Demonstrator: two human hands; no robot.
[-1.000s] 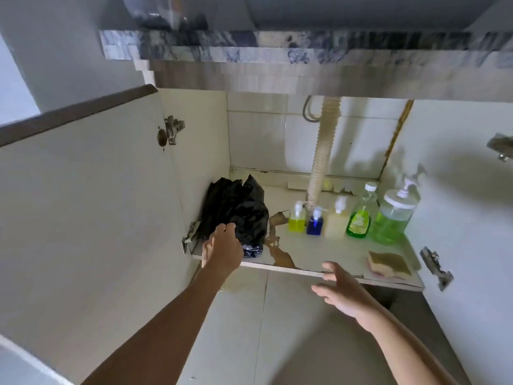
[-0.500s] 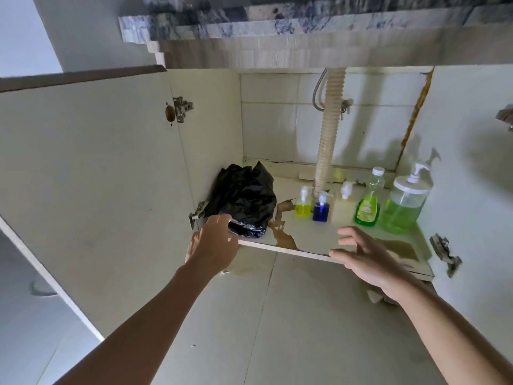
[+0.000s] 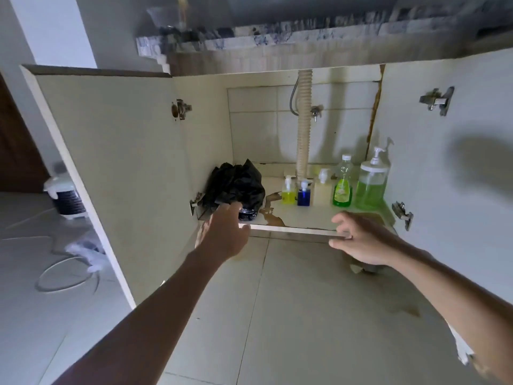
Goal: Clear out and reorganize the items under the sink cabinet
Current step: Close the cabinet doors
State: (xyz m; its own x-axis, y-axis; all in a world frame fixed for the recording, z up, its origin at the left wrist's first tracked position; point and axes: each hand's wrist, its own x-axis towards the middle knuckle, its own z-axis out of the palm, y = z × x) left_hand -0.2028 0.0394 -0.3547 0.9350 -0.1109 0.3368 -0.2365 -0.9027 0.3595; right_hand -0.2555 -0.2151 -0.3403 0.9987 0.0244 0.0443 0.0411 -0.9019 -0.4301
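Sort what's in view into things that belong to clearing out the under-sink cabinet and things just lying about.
Belongs to the job:
black plastic bag
yellow pump bottle
blue pump bottle
cream pump bottle
green dish soap bottle
large green pump dispenser
cabinet shelf

Just lying about:
small appliance
white cord

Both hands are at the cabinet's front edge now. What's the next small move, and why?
Probably close the left hand on the black plastic bag and draw it out. Its fingertips sit at the bag's front, holding nothing, and the bag lies nearest the shelf edge. The right hand is open by that edge.
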